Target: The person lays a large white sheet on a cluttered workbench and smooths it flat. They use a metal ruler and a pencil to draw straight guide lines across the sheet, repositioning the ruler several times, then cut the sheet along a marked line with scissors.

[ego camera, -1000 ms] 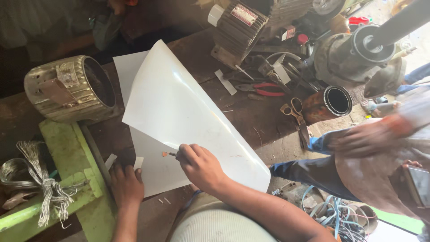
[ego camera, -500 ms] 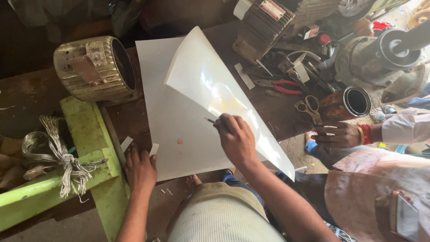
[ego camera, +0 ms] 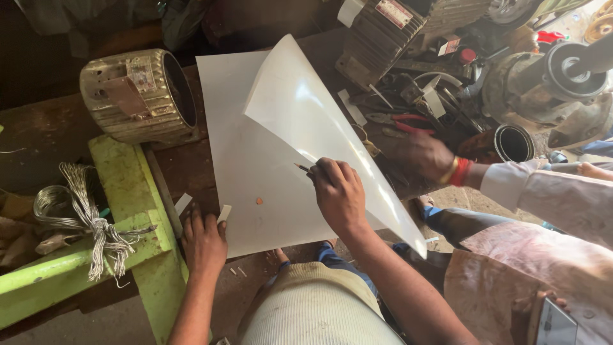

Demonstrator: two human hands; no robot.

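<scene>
White sheet [ego camera: 255, 160] lies on the counter [ego camera: 57, 134], right half curled up. No drawn line shows; marking looks barely begun. Left hand [ego camera: 204, 239], at 7 o'clock, presses flat and unclenched on the near edge. Right hand [ego camera: 338, 191] pinches a thin marking tool [ego camera: 302, 168], tip on the sheet. At 2 o'clock, a co-worker's hand [ego camera: 424, 156] reaches among tools.

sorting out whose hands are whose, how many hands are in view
3. The left hand lies on the white sheet's lower left corner; the right hand holds a pencil on it; a co-worker's hand reaches among tools, right. Others may be hidden.
</scene>
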